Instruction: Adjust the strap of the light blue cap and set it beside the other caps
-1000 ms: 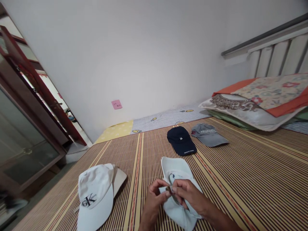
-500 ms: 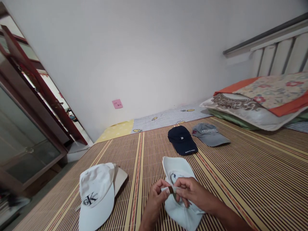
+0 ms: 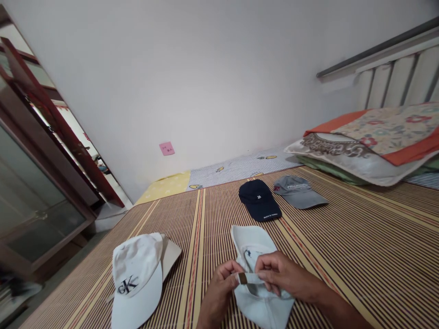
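A pale, light-blue cap [image 3: 264,308] lies on the striped mat, its brim pointing away and its back strap towards me. My left hand [image 3: 222,285] pinches the strap's left part beside a small brown buckle [image 3: 243,278]. The strap's right part is between the thumb and fingers of my right hand [image 3: 279,274]. A short stretch of strap [image 3: 254,278] shows between the hands. Part of the cap's opening is hidden behind my fingers.
A white cap with black letters [image 3: 137,269] overlaps a beige one [image 3: 171,253] at the left. Beyond my hands are a navy cap [image 3: 259,198] and a grey cap [image 3: 300,192]. Pillows [image 3: 356,157] lie at the back right of the mat [image 3: 212,219].
My right hand has moved slightly right, away from my left hand, so more of the strap shows between them. The brown buckle now faces up more visibly.
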Action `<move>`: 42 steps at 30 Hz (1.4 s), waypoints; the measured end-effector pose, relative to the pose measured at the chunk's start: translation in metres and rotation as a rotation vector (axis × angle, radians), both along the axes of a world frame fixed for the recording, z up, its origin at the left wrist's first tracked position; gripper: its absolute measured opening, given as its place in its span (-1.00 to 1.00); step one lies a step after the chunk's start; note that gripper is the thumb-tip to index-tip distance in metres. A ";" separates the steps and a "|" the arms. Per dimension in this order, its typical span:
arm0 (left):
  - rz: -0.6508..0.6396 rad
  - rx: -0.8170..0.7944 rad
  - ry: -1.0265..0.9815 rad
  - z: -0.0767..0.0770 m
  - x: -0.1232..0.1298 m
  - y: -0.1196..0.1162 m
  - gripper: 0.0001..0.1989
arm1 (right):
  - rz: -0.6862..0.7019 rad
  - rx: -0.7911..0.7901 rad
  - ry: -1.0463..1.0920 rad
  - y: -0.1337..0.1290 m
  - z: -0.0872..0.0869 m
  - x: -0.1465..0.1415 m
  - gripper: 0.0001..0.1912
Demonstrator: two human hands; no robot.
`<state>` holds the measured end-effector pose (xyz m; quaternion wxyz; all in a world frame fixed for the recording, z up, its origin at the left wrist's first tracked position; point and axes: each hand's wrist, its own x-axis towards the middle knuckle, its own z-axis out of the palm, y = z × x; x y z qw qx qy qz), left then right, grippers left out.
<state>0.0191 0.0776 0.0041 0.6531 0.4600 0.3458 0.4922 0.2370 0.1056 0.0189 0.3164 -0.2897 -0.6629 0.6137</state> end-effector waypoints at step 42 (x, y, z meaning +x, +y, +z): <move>-0.084 -0.040 0.163 0.010 -0.001 -0.002 -0.57 | -0.021 0.057 0.032 -0.015 0.008 -0.014 -0.81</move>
